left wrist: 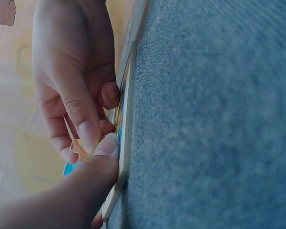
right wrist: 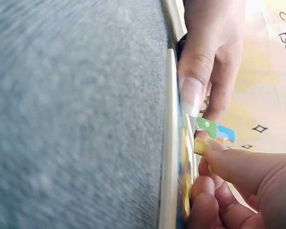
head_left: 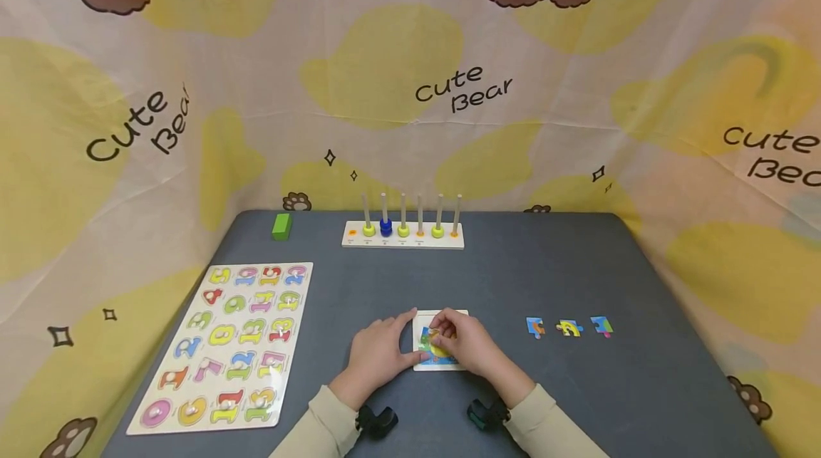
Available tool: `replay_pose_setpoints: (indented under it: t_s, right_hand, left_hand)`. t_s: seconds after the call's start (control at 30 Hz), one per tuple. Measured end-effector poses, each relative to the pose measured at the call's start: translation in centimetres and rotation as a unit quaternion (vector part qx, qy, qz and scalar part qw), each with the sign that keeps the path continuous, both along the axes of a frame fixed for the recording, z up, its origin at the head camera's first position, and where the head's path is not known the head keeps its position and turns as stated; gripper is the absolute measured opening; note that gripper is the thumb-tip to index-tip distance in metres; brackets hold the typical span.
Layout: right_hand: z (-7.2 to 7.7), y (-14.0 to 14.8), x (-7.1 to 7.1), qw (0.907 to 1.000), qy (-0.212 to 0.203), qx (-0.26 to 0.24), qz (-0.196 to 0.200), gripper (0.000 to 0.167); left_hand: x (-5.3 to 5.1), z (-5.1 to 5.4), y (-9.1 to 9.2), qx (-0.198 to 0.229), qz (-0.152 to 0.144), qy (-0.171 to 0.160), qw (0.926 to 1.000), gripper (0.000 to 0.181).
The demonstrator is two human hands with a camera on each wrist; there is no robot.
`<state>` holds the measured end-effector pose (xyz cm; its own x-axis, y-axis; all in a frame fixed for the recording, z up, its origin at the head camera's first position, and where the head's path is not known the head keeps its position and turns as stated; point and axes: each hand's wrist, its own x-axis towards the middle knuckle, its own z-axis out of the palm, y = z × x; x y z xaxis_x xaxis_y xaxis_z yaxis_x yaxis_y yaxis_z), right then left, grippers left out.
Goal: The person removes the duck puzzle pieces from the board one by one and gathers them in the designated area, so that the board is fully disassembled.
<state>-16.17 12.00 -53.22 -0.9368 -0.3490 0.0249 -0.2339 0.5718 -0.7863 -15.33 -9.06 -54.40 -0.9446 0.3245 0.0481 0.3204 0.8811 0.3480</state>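
Observation:
A small square jigsaw board [head_left: 442,367] with a white rim and a colourful picture lies in front of me, partly covered by both hands. My left hand [head_left: 377,349] rests along its left side, index fingertip at the top corner and thumb pressing on the lower left of the picture. Over the picture's right part, my right hand [head_left: 476,345] pinches a jigsaw piece between thumb and fingers. In the right wrist view that piece [right wrist: 214,128] stands tilted above the board, green and blue with some yellow. Fingers hide much of it in the head view.
Three loose jigsaw pieces [head_left: 569,328] lie in a row on the right. A white number puzzle board [head_left: 268,323] is at the left. A peg counting stand [head_left: 403,243] with rings and a green block [head_left: 281,226] stand along the back, before the hanging cloth [head_left: 385,66].

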Motion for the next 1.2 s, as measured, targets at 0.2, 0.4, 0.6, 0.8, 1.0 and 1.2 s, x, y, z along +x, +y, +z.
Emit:
replay_pose_setpoints:
  t_s: [0.2, 0.4, 0.6, 0.8, 1.0, 1.2]
  right_hand:
    - [0.1, 0.8, -0.2, 0.9994, -0.022, -0.025, -0.001, 0.016]
    - [0.1, 2.1, 0.0, 0.9968, -0.033, -0.071, -0.013, 0.018]
    - [1.3, 5.2, 0.8, 0.9934, -0.024, -0.11, -0.022, 0.016]
    - [2.3, 10.0, 2.5, 0.9948, -0.021, -0.073, -0.068, 0.008]
    - [2.5, 14.5, 4.1, 0.9947, -0.017, -0.002, -0.101, 0.007]
    - [2.2, 16.4, 5.5, 0.9874, -0.038, 0.048, -0.145, 0.009]
  left_hand:
    - [-0.1, -0.2, 0.1, 0.0, 0.004, -0.007, 1.0, 0.087]
    - [-0.2, -0.1, 0.2, 0.0, -0.003, -0.003, 1.0, 0.088]
    - [-0.3, -0.2, 0.3, -0.008, 0.005, -0.002, 1.0, 0.088]
    - [0.1, -0.1, 0.3, -0.003, 0.0, -0.01, 0.9999, 0.089]
    - [0.1, -0.2, 0.3, -0.005, 0.004, -0.01, 0.9999, 0.089]
    - [0.0, -0.2, 0.3, -0.005, 0.01, -0.017, 0.9998, 0.089]
